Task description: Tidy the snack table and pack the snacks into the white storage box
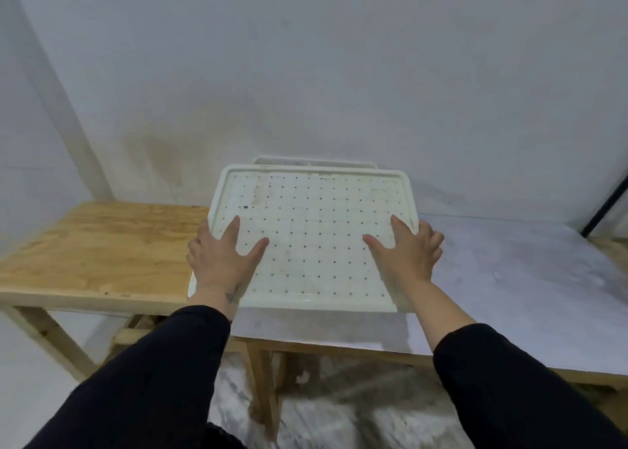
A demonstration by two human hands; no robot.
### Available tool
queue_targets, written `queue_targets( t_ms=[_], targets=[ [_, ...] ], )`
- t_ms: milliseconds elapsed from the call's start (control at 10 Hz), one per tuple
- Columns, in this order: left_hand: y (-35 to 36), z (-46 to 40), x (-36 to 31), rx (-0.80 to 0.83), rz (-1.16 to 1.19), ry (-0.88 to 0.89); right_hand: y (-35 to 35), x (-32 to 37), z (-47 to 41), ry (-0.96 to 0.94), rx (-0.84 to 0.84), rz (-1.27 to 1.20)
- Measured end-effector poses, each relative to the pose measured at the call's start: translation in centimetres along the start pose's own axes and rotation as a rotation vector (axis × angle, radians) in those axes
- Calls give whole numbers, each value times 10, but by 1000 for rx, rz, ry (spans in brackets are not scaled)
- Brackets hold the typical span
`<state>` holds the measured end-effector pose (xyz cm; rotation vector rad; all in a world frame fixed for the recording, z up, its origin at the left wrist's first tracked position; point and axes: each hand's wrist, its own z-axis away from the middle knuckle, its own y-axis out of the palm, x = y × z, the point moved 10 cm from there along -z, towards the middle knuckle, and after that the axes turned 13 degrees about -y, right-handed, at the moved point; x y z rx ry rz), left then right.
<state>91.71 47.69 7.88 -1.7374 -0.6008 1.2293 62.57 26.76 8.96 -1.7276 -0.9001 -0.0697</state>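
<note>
A white lid [314,231] with a grid of small dark dots lies over the white storage box, whose far rim [316,161] peeks out behind it. My left hand [222,256] grips the lid's left edge, thumb and forefinger flat on top and the other fingers wrapped over the side. At the lid's right edge my right hand [409,250] holds it the same way. No snacks are in view; the box's inside is hidden by the lid.
The box stands where a bare plywood table [95,244] on the left meets a table with a pale grey top [516,272] on the right. A white wall rises close behind. A black pole [605,204] leans at the far right.
</note>
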Motion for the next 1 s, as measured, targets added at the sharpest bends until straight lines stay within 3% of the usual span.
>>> queue_targets(
  t_ms=[400, 600, 900, 1000],
  targets=[
    [69, -165, -52, 159, -169, 45, 75, 0, -144, 101, 278, -13],
    [89, -223, -88, 174, -292, 97, 110, 0, -201, 97, 227, 134],
    [120, -248, -109, 204, -295, 98, 132, -12, -226, 77, 230, 282],
    [119, -252, -105, 280, -157, 106, 135, -16, -226, 106, 313, 184]
  ],
)
